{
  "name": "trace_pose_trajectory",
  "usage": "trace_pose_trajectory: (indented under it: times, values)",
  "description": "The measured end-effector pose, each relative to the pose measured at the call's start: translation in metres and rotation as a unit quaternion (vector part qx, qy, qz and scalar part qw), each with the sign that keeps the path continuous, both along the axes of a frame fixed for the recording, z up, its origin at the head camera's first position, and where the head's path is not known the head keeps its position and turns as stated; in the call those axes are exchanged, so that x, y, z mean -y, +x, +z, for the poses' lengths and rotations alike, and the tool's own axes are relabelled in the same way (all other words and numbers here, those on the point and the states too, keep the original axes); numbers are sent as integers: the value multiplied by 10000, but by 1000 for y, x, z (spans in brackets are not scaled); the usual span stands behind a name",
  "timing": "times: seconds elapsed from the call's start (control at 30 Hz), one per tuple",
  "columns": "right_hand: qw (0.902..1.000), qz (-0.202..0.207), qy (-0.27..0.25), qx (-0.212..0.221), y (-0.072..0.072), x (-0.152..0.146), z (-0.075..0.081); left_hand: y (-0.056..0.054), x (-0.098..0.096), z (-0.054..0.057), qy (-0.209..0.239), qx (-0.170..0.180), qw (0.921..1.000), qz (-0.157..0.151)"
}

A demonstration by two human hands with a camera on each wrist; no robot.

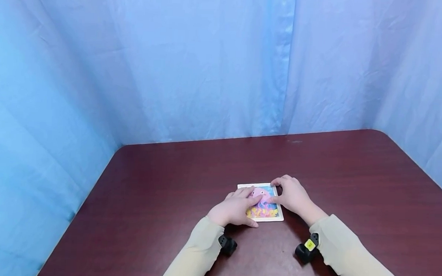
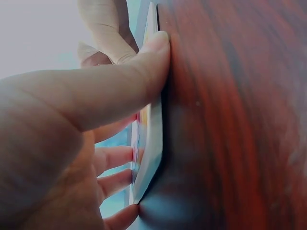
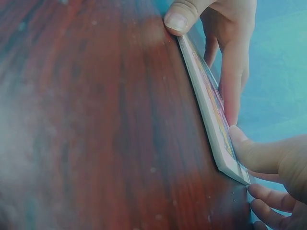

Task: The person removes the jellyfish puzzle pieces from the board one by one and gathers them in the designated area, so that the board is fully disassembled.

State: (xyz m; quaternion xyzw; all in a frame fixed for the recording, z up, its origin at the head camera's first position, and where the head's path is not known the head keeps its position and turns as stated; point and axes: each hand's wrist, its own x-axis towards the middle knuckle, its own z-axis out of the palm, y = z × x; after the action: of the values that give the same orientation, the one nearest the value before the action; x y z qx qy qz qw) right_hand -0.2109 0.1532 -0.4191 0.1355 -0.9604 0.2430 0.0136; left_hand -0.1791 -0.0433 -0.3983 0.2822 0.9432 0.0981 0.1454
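Note:
A flat picture board (image 1: 264, 213) with a white frame lies on the table. Its picture shows a pink octopus-like figure on blue, with yellow along the bottom. My left hand (image 1: 234, 208) spreads over the board's left part, fingers laid across the picture and thumb at the near edge. In the left wrist view that thumb (image 2: 144, 72) rests against the white rim. From the right side, my right hand (image 1: 293, 195) grips the board, its thumb on the picture and its fingers bent at the right edge and far corner. The right wrist view shows the thumb (image 3: 254, 153) over the rim.
The dark red wooden table (image 1: 168, 181) extends around the board on all sides. Light blue curtains (image 1: 201, 64) hang behind it and at both sides. Small black wrist cameras, one on the left sleeve (image 1: 228, 244) and one on the right (image 1: 305, 251), sit low over the tabletop.

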Motion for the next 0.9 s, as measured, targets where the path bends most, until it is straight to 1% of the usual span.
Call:
trace_pose_trajectory:
  times: [0.13, 0.3, 0.53, 0.7, 0.9]
  values:
    - [10000, -29, 3, -14, -1, 0, 1, -2, 0, 0, 54, -69, 10000, 14]
    - [10000, 12, 4, 18, 0, 1, 1, 1, 0, -1, 70, -103, 9999, 64]
    - [9999, 117, -32, -44, 1, -1, 3, 1, 1, -6, 132, -147, 9998, 45]
    - [9998, 140, 34, 117, -3, -1, 2, 0, 1, -9, 146, -74, 9998, 63]
    - [9988, 152, -108, 453, -15, -1, 2, -1, 2, -10, 119, -129, 9998, 40]
